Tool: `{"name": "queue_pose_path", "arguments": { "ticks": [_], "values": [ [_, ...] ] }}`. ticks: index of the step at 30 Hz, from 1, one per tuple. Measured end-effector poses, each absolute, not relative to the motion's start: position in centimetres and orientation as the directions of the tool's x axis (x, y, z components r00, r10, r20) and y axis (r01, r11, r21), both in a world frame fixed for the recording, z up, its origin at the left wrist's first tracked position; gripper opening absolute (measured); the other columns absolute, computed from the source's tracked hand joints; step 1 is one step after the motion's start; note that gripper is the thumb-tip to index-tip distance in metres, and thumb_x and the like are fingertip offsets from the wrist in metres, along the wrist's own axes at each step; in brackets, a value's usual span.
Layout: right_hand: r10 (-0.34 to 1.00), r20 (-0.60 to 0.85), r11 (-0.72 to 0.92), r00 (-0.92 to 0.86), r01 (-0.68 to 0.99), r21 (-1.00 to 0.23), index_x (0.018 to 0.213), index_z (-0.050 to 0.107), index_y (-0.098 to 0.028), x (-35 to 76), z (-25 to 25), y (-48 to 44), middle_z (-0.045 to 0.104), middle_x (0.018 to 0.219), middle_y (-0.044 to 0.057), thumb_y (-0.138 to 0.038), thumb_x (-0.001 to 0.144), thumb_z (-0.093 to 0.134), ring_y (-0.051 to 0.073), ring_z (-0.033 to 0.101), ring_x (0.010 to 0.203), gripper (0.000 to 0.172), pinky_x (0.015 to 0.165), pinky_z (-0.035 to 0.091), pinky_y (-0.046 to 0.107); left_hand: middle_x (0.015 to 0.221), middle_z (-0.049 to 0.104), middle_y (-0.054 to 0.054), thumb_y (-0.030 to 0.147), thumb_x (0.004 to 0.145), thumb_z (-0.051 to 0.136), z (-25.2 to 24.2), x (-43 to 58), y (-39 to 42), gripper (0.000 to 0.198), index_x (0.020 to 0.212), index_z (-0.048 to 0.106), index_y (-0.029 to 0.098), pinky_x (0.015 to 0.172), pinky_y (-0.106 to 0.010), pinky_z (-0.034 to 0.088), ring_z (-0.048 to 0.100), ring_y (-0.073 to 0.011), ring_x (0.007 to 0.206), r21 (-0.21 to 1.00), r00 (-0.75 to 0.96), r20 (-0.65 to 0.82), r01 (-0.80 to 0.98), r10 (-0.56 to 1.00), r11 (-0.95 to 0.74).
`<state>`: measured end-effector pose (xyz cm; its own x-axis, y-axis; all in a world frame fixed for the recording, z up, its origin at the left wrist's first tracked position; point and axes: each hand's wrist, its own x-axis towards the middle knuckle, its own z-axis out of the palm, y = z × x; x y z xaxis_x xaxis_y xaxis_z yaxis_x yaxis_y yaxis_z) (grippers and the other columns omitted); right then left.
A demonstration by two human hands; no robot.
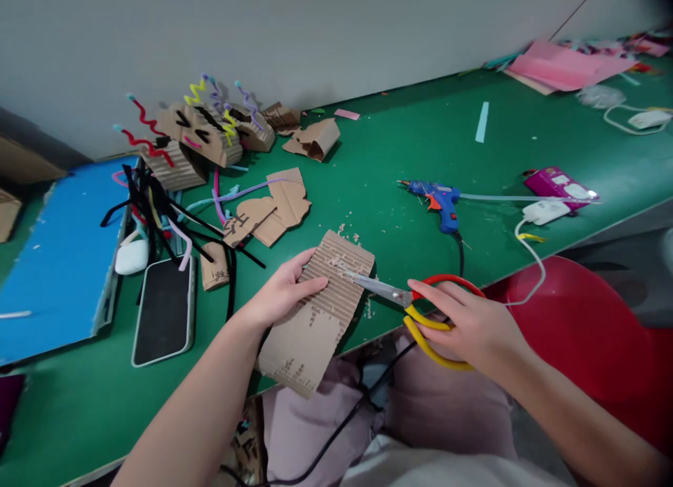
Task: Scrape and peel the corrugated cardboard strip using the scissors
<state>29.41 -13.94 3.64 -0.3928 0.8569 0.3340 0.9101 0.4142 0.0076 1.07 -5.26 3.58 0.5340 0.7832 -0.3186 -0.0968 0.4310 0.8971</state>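
Note:
My left hand [287,287] grips the left edge of a corrugated cardboard piece [310,333], thumb on top. The piece's far part shows bare ridges and its near part is smooth with torn patches. In my right hand [467,326] is a pair of scissors [386,291] with one red and one yellow handle. Their blades point left and the tips touch the ridged surface near its far end. Whether the tips go into the card I cannot tell. Small paper scraps [350,235] lie just beyond the piece.
A blue glue gun [439,200] with a long glue stick lies at the right. Cardboard figures with pipe-cleaner antennae [200,133] stand at the back left. Cut cardboard shapes [289,200], black pipe cleaners [150,200] and a phone [164,308] lie left. A red stool [573,319] stands right.

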Motion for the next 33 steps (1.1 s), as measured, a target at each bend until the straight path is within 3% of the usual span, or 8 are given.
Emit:
{"name": "queue_pose_path", "arguments": {
  "ticks": [10, 13, 17, 20, 24, 33],
  "values": [
    [0.859, 0.319, 0.440, -0.400, 0.896, -0.062, 0.120, 0.054, -0.020, 29.2, 2.9, -13.6, 0.065, 0.080, 0.000, -0.038, 0.077, 0.058, 0.010, 0.060, 0.061, 0.046, 0.046, 0.039, 0.021, 0.112, 0.066, -0.006, 0.022, 0.076, 0.067, 3.6, 1.3, -5.5, 0.047, 0.120, 0.053, 0.021, 0.077, -0.025, 0.052, 0.066, -0.0192, 0.091, 0.885, 0.542, -0.333, -0.102, 0.771, 0.454],
    [0.907, 0.302, 0.353, -0.295, 0.922, -0.160, 0.121, 0.052, -0.021, 29.4, 3.3, -13.7, 0.066, 0.089, 0.002, -0.038, 0.077, 0.058, 0.011, 0.062, 0.063, 0.047, 0.048, 0.043, 0.021, 0.110, 0.067, -0.008, 0.022, 0.076, 0.067, 3.7, 1.3, -5.4, 0.048, 0.121, 0.052, 0.020, 0.077, -0.027, 0.053, 0.066, -0.0202, 0.090, 0.877, 0.545, -0.347, -0.101, 0.763, 0.471],
    [0.966, 0.154, 0.241, -0.209, 0.942, -0.232, 0.118, 0.052, -0.022, 29.7, 4.2, -13.9, 0.065, 0.097, 0.004, -0.053, 0.068, 0.064, 0.012, 0.061, 0.059, 0.060, 0.043, 0.043, 0.021, 0.114, 0.065, -0.009, 0.023, 0.075, 0.068, 3.6, 1.2, -5.3, 0.047, 0.119, 0.053, 0.019, 0.079, -0.028, 0.052, 0.065, -0.0222, 0.093, 0.882, 0.513, -0.345, -0.108, 0.786, 0.458],
    [0.956, 0.135, 0.281, -0.260, 0.944, -0.172, 0.118, 0.053, -0.022, 29.9, 4.3, -14.3, 0.065, 0.093, 0.004, -0.057, 0.067, 0.063, 0.013, 0.062, 0.061, 0.063, 0.043, 0.042, 0.022, 0.118, 0.063, -0.010, 0.024, 0.074, 0.069, 3.3, 1.2, -5.3, 0.050, 0.120, 0.052, 0.018, 0.080, -0.030, 0.052, 0.063, -0.0249, 0.099, 0.891, 0.482, -0.327, -0.128, 0.813, 0.435],
    [0.922, 0.217, 0.335, -0.321, 0.941, -0.034, 0.120, 0.054, -0.023, 30.1, 3.7, -14.6, 0.064, 0.083, 0.001, -0.046, 0.074, 0.060, 0.013, 0.061, 0.063, 0.053, 0.043, 0.038, 0.021, 0.118, 0.063, -0.010, 0.024, 0.074, 0.069, 3.1, 1.2, -5.2, 0.051, 0.122, 0.050, 0.018, 0.082, -0.030, 0.051, 0.063, -0.0251, 0.100, 0.895, 0.468, -0.323, -0.132, 0.822, 0.427],
    [0.835, 0.356, 0.436, -0.420, 0.899, 0.039, 0.115, 0.060, -0.019, 29.7, 4.1, -14.1, 0.066, 0.079, 0.001, -0.038, 0.079, 0.058, 0.010, 0.060, 0.064, 0.040, 0.048, 0.038, 0.021, 0.120, 0.062, -0.010, 0.023, 0.075, 0.068, 3.2, 1.3, -5.3, 0.051, 0.122, 0.049, 0.017, 0.080, -0.029, 0.051, 0.062, -0.0252, 0.101, 0.891, 0.478, -0.339, -0.114, 0.811, 0.440]
  ]
}}
